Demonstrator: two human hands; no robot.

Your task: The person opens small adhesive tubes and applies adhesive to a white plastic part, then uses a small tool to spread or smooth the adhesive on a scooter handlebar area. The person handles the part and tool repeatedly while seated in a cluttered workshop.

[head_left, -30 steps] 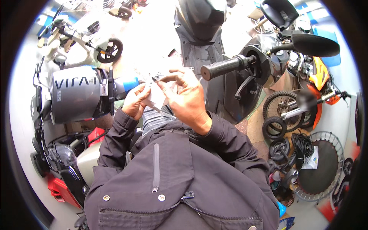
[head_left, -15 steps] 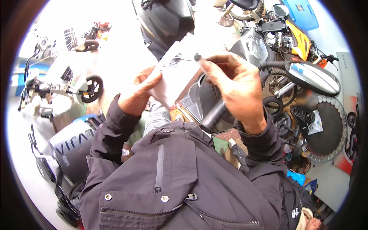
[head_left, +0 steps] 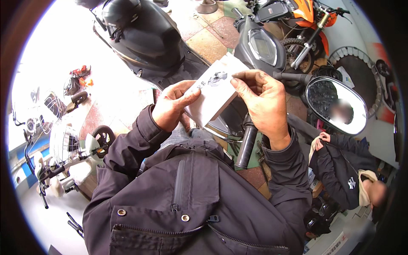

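A small white box (head_left: 216,98) with a dark printed picture on its face is held tilted in front of my chest. My left hand (head_left: 173,107) grips its left side, thumb on the printed face and fingers behind. At the upper right edge, the thumb and forefinger of my right hand (head_left: 267,104) are pinched together against the box. Whether a small piece is also between those fingertips cannot be made out. Just below my right hand is a black handlebar grip (head_left: 245,148) of a scooter, whose grey dashboard (head_left: 262,47) lies beyond.
A round-ended mirror (head_left: 333,104) juts out right of my right hand. A black scooter (head_left: 146,40) stands ahead, an orange motorcycle (head_left: 305,12) at the far right. A person in a dark jacket (head_left: 340,159) is at the right. A white scooter (head_left: 70,144) stands at the left.
My right hand, which held a small dark-tipped piece apart from the box, now touches the box's edge; that piece no longer shows. My view has turned, bringing the person at the right into sight.
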